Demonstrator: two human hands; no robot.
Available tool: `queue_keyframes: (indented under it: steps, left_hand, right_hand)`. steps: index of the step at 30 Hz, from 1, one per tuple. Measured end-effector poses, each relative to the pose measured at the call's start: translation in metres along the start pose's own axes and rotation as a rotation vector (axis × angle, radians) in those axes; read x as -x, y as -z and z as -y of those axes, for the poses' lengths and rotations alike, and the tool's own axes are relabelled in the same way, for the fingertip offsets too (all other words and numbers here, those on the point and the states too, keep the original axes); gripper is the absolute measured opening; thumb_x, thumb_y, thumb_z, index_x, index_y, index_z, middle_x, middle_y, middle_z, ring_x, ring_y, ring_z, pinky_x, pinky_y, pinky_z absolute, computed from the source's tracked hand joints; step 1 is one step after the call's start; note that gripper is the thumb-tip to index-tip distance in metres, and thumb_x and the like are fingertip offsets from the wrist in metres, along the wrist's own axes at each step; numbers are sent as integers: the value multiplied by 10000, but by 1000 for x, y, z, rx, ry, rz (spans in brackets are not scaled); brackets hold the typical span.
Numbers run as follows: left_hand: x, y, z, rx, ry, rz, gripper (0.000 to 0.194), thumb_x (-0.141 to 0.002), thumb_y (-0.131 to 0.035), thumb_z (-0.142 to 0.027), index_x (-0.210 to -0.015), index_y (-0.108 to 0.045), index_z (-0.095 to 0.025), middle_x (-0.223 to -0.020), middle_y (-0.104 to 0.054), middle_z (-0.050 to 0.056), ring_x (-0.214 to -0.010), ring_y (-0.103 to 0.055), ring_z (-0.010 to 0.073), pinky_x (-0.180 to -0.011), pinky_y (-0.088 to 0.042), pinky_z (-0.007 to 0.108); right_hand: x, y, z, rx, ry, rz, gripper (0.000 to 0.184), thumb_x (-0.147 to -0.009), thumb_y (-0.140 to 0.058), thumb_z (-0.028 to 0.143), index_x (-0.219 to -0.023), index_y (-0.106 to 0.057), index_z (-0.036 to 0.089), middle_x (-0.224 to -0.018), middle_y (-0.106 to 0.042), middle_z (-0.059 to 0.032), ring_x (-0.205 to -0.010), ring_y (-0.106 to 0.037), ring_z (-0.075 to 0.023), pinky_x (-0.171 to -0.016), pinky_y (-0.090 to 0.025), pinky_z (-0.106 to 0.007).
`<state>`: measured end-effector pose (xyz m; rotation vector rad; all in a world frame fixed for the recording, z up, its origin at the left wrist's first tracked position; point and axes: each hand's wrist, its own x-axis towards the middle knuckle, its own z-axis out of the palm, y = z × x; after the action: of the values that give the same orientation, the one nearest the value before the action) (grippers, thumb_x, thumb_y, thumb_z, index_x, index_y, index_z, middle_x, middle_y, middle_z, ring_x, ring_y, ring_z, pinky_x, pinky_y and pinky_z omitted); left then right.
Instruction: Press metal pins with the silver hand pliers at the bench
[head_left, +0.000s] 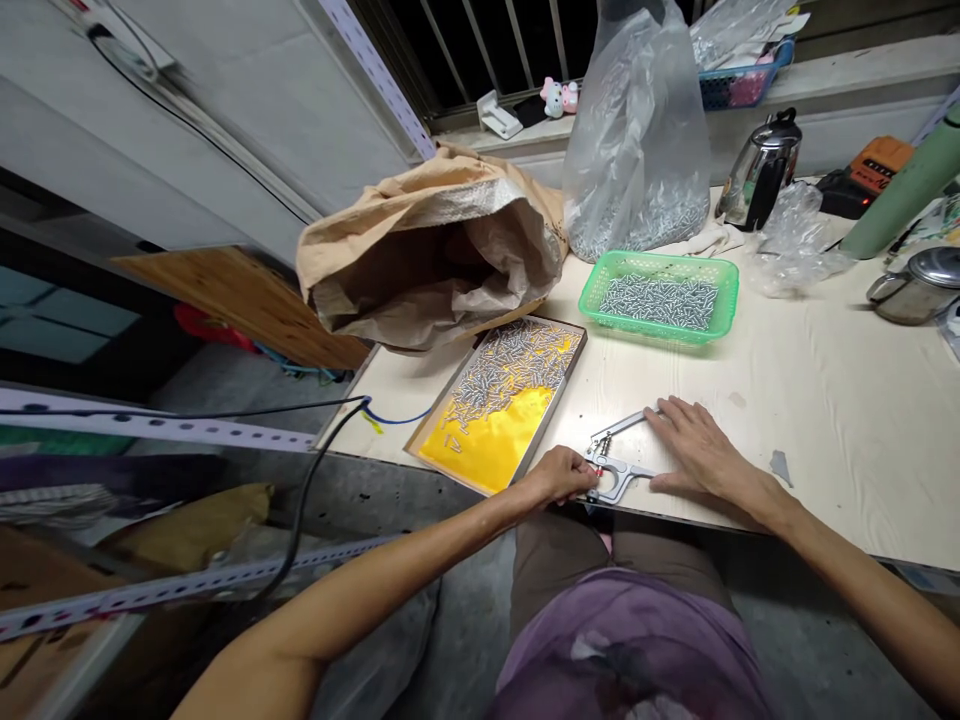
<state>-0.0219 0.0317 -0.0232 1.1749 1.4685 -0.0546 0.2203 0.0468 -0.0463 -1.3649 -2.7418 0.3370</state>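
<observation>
A grey metal hand tool (616,484) with two spread handles and a coil spring lies at the table's front edge. At its jaw end my left hand (561,474) is closed, thumb and fingertips pressed together beside a small red part. What the fingertips pinch is too small to make out. My right hand (697,450) is open, with its fingers stretched over the end of the upper handle and its thumb by the end of the lower one. Left of the tool, a shallow tray (480,455) with a yellow bottom carries many small metal pins (487,385), mostly toward its far end.
A green plastic basket (660,335) of similar metal pieces stands beyond the tool. Behind are an open brown paper sack (431,250) and a clear plastic bag (637,140). A steel kettle (765,165), a metal mug (922,285) and a green cylinder (896,205) stand at right.
</observation>
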Motion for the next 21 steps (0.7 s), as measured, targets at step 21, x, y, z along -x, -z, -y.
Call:
queue_keyframes:
  steps: [21]
  left_hand:
    - [-11, -36, -37, -910, -818, -315, 465, -821, -610, -289, -1224, -415, -163, -1210, -517, 122, -1103, -476, 261, -897, -441, 403]
  right_hand:
    - [13, 12, 21, 24, -28, -55, 603, -663, -760, 366, -1162, -513, 135, -1038, -594, -119, -939, -513, -272, -773, -437, -385]
